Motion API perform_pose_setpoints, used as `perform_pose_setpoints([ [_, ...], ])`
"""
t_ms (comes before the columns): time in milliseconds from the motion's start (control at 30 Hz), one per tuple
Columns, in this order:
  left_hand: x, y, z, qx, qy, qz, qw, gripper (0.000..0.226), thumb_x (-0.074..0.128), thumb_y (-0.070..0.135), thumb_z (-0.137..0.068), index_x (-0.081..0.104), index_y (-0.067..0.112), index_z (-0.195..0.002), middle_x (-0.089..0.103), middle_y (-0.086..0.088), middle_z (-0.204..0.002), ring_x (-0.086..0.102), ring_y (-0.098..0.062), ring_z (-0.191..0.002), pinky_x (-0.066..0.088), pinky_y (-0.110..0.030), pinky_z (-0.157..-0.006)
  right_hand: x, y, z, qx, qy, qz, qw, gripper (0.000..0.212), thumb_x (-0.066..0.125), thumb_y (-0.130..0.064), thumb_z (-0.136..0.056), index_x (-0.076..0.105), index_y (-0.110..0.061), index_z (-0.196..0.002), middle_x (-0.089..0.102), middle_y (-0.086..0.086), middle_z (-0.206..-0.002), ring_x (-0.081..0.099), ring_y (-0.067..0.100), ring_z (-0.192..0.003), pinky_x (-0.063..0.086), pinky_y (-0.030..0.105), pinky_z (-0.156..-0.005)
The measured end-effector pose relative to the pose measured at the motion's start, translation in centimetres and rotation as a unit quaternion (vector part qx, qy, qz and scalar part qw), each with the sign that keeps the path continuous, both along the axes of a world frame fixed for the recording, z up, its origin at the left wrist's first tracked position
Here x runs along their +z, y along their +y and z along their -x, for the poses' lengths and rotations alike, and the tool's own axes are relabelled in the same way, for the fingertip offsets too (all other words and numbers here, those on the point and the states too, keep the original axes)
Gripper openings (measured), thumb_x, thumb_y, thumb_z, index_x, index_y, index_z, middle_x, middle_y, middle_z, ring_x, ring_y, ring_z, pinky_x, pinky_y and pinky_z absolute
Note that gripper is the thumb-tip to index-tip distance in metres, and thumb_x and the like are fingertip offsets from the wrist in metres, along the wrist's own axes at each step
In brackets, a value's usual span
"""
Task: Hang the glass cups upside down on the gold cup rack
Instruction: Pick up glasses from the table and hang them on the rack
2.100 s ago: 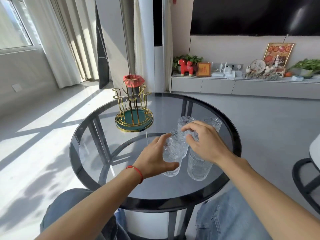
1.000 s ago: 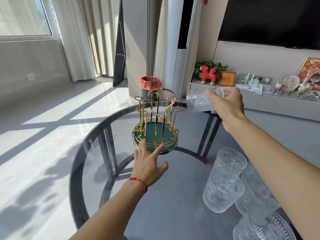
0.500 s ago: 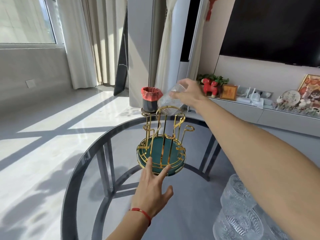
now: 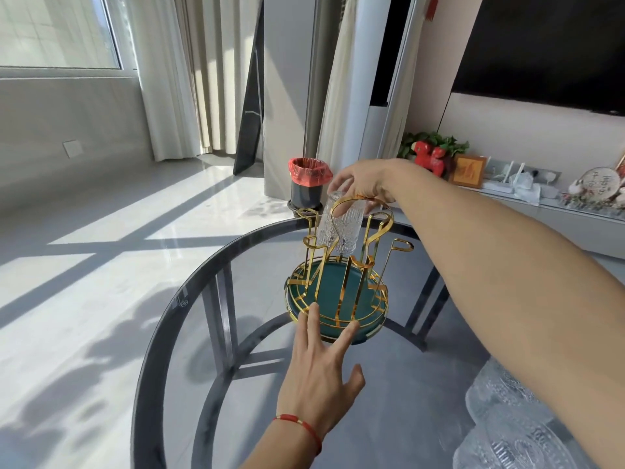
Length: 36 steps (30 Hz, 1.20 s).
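Note:
The gold cup rack [image 4: 348,269] with its green round base stands on the far part of the round glass table [image 4: 189,319]. My right hand [image 4: 363,184] grips the base of a patterned glass cup [image 4: 341,228], held mouth down among the rack's far prongs, behind the tall gold handle loop. My left hand [image 4: 321,367] lies flat with fingers spread, two fingertips touching the rack's near rim. More patterned glass cups [image 4: 507,428] stand at the lower right, partly hidden by my right forearm.
Beyond the table on the floor stands a dark bin with a red bag [image 4: 307,184]. A low white cabinet [image 4: 554,214] with ornaments runs along the right wall under a black television [image 4: 548,49]. Curtains and a window fill the left.
My right hand has lowered the cup from above the rack down among the far prongs, turning it mouth down. My left hand has slid forward onto the rack's rim.

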<state>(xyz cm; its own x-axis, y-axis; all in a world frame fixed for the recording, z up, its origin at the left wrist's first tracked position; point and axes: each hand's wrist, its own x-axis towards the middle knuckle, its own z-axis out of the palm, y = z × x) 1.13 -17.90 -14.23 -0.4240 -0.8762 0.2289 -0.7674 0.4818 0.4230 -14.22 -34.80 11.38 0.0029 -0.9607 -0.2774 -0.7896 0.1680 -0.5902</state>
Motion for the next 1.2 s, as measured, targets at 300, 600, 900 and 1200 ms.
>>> perform_pose_setpoints([
  [300,0.2,-0.1,0.0,0.001,-0.013,0.006,1.000,0.065,0.046,0.057,-0.094,0.017,0.053,-0.152,-0.013,-0.009,-0.171,-0.011,-0.039,-0.159,0.015,-0.049,-0.128,-0.5,-0.5,0.8,-0.014,-0.051,-0.049,0.997,0.050,0.076,0.002,-0.085,0.066,-0.014,-0.131,0.069,0.014,-0.121,0.069,0.020,-0.094,0.062,0.030,-0.073],
  [600,0.4,-0.4,0.0,0.008,-0.049,0.015,0.999,0.067,0.049,0.059,-0.095,0.021,0.048,-0.155,-0.004,-0.016,-0.171,0.000,-0.047,-0.157,0.019,-0.054,-0.126,-1.1,6.4,3.2,-0.099,-0.059,0.213,0.970,0.032,0.052,-0.017,-0.103,0.068,-0.014,-0.131,0.061,0.009,-0.135,0.055,0.019,-0.114,0.048,0.044,-0.106],
  [900,5.9,5.8,2.2,-0.096,0.071,0.097,0.988,0.045,0.067,0.028,-0.084,0.057,0.011,-0.124,0.054,-0.010,-0.118,0.053,-0.029,-0.106,0.052,-0.044,-0.089,-4.4,25.4,7.2,-0.074,0.042,0.246,0.966,0.026,0.056,-0.013,-0.098,0.075,-0.022,-0.113,0.074,-0.006,-0.114,0.066,0.013,-0.109,0.048,0.021,-0.092],
  [1200,7.3,12.7,6.3,-0.251,0.160,-0.102,0.949,0.094,0.080,0.037,-0.085,0.026,0.015,-0.158,0.044,-0.005,-0.156,0.043,-0.014,-0.140,0.036,-0.022,-0.114,-9.6,35.9,7.4,-0.189,-0.072,0.325,0.924,0.029,0.056,0.002,-0.091,0.077,-0.016,-0.101,0.078,-0.003,-0.096,0.074,0.012,-0.089,0.059,0.032,-0.086],
])
